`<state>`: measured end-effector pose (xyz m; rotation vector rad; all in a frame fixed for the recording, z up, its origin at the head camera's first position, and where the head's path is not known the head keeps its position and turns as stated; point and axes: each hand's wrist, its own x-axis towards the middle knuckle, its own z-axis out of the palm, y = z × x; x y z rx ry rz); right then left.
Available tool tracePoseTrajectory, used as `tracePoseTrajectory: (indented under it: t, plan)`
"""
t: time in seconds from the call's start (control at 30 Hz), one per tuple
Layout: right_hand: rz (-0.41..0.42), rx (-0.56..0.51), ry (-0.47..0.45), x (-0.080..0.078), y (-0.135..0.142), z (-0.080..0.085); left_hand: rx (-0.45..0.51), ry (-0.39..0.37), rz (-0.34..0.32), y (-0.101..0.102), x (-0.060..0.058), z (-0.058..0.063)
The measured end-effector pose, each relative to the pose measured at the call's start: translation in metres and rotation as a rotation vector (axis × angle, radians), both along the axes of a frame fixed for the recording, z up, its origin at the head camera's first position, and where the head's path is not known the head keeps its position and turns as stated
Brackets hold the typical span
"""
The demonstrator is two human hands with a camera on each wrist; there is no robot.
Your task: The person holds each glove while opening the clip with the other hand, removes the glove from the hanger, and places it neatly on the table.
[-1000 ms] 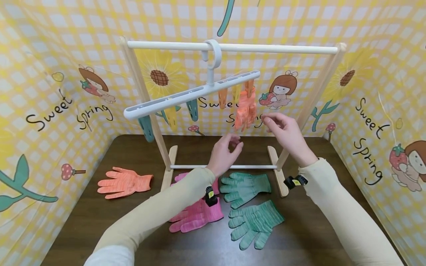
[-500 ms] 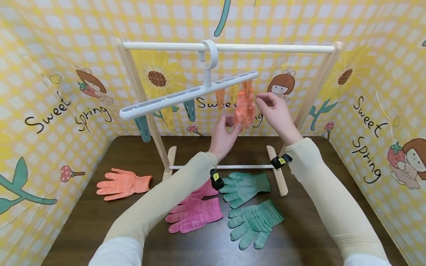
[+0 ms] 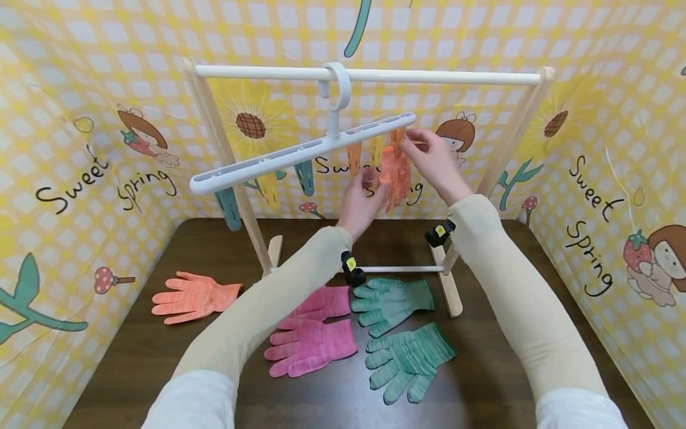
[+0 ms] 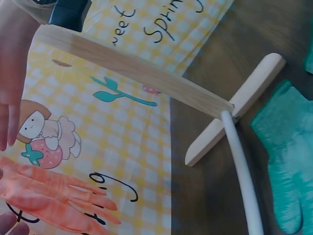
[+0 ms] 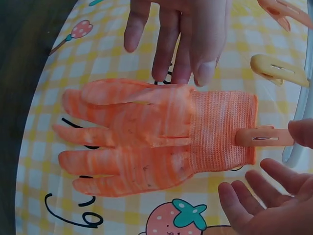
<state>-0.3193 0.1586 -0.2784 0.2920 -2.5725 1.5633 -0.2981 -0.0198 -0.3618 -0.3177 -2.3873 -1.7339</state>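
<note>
An orange knit glove [image 5: 132,142] hangs fingers down from the right end of the grey hanger [image 3: 300,154]. An orange clothespin [image 5: 259,137] bites the middle of its cuff. My right hand [image 3: 431,158] pinches the clothespin's upper end, thumb on top and the other fingers loosely spread; the index finger is hidden in the right wrist view. On the glove's other side, my left hand [image 3: 359,202] has its fingers relaxed, with fingertips right at the glove's edge below the cuff. A yellow clothespin [image 5: 276,68] hangs just left of the glove.
The hanger tilts on the white rail [image 3: 257,72] of a wooden stand [image 3: 206,125], with more clips toward its left end. On the dark table [image 3: 214,381] lie another orange glove [image 3: 195,298], pink gloves [image 3: 313,348] and green gloves [image 3: 409,360].
My right hand has risen from beside the glove's fingers to the clothespin at its cuff. My left hand has moved up to the glove's left side. The gloves on the table stay put.
</note>
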Motion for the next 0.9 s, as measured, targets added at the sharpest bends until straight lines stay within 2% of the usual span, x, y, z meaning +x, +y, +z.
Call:
tracePoseTrajectory:
  t: [0.13, 0.3, 0.63, 0.9]
  plan:
    - [0.028, -0.003, -0.017, -0.005, -0.004, 0.003, -0.013, -0.014, -0.013, 0.001, -0.003, 0.007]
    - [0.030, -0.022, 0.001, -0.005, -0.008, 0.004, -0.014, -0.016, -0.035, 0.003, -0.006, 0.013]
    - [0.016, 0.018, 0.025, -0.001, -0.003, -0.001, 0.011, -0.002, -0.039, 0.005, -0.006, 0.013]
    - [0.038, -0.041, 0.000, -0.002, 0.004, -0.003, 0.010, 0.014, -0.060, 0.009, -0.005, 0.017]
